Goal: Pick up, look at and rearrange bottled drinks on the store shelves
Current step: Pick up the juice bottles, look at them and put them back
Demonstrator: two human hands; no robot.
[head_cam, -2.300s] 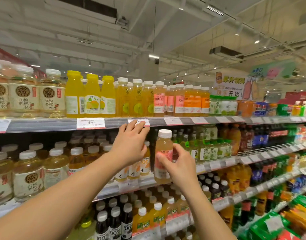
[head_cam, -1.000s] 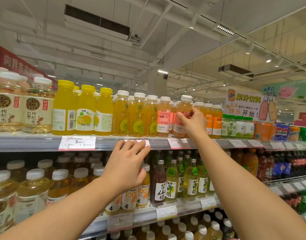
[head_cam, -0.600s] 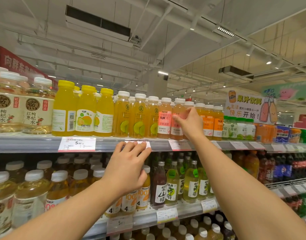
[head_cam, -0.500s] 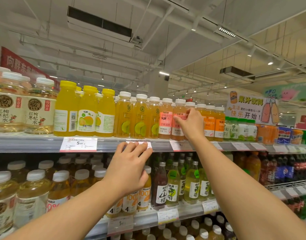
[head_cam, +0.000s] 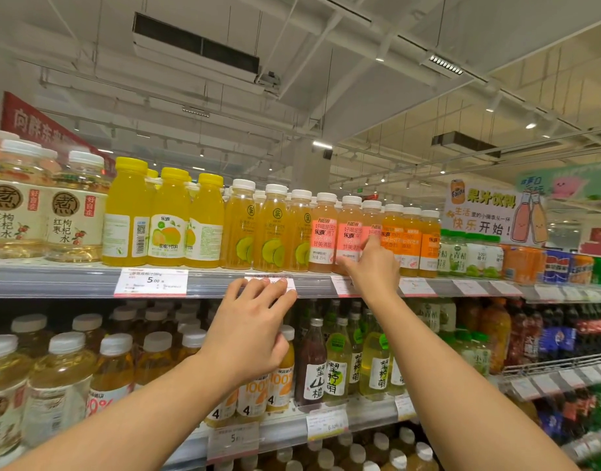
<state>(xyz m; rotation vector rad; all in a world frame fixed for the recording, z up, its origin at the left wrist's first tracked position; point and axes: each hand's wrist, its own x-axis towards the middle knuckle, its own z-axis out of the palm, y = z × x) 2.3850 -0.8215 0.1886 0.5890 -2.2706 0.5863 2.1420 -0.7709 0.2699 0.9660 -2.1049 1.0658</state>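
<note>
Three pink-labelled peach-coloured bottles stand upright side by side on the top shelf (head_cam: 207, 283), between green-lime bottles and orange-labelled ones. My right hand (head_cam: 370, 266) is raised in front of the rightmost pink-labelled bottle (head_cam: 372, 214). Its index fingertip touches that label, its thumb points left near the middle pink bottle (head_cam: 350, 229), and it grips nothing. My left hand (head_cam: 251, 331) rests with straight fingertips on a price tag (head_cam: 289, 283) on the top shelf's front rail and holds nothing.
Yellow juice bottles (head_cam: 170, 219) and large pale tea bottles (head_cam: 74, 209) fill the top shelf's left. Green-labelled bottles and cans (head_cam: 557, 266) stand to the right. The shelf below holds tall glass bottles (head_cam: 314, 362) and more juice. A juice sign (head_cam: 489, 212) stands at the right.
My right hand carried a pink-labelled bottle from the middle shelf up to the top row, set it down and loosened its grip. The left hand stayed on the rail. The view tilted upward.
</note>
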